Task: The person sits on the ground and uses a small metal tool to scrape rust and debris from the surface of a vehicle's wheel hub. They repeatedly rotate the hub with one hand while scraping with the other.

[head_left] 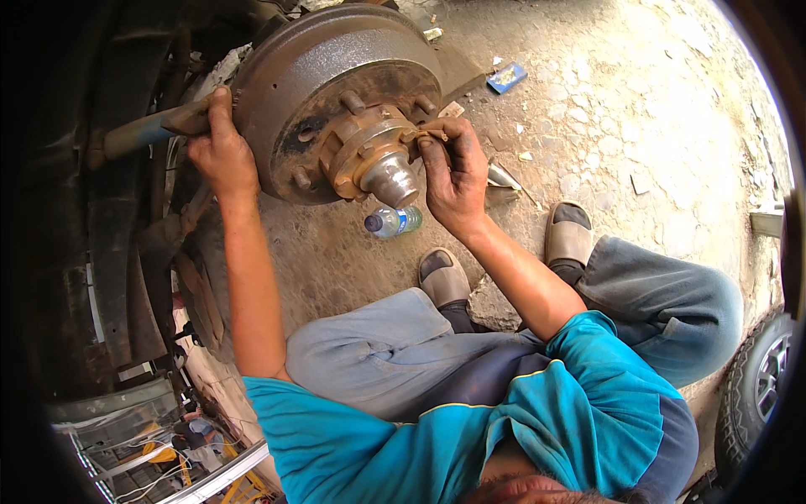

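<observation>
A rusty brake drum [336,63] with a hub [365,143] and several wheel studs stands in front of me. The hub ends in a shiny metal cap [391,178]. My left hand [225,160] is closed on the drum's left edge, one digit pointing up along it and other fingers hidden behind. At the right side of the hub flange, my right hand [455,172] pinches a small rusty bolt [433,133] between thumb and forefinger. The bolt's far end is hard to make out against the flange.
A plastic bottle [393,222] lies below the hub. A blue box [507,78] and a funnel-like metal piece [502,176] lie on the dusty ground. At left is a bar [143,133] under the dark vehicle body. A tyre [756,395] stands at lower right.
</observation>
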`<state>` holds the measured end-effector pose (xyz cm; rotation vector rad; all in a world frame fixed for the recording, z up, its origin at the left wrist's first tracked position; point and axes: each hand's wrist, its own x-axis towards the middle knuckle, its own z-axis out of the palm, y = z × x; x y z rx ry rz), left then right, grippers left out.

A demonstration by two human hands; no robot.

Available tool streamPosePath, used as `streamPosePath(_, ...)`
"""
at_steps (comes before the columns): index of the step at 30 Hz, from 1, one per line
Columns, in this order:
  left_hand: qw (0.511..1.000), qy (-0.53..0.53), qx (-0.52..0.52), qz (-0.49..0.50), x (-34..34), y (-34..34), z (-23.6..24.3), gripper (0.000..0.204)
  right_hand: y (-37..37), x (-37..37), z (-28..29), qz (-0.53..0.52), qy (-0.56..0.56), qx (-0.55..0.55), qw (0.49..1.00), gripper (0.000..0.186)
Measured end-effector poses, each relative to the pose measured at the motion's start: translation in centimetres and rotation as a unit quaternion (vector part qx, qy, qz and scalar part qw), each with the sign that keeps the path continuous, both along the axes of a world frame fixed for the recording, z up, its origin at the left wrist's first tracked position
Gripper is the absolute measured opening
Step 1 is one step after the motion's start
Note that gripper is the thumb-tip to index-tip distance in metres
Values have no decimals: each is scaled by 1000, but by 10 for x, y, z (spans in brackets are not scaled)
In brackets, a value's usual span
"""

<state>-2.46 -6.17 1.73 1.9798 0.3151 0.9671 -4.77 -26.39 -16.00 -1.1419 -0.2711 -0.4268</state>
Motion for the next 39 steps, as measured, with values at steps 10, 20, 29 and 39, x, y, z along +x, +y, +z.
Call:
streamPosePath(10,1000,-5,-12,-6,0,-1,1,39,-2,-1,7,54,41,76,995,8)
streamPosePath(20,999,6,42,11,1,0,-3,42,0,2,-7,17,0,51,999,7)
streamPosePath(29,999,-3,30,13,2,-3,-2,42,-1,3,-9,30,9,39,999,9)
streamPosePath(39,998,-16,57,5,4,-2,-7,40,1,2,-10,16,24,67,997,8)
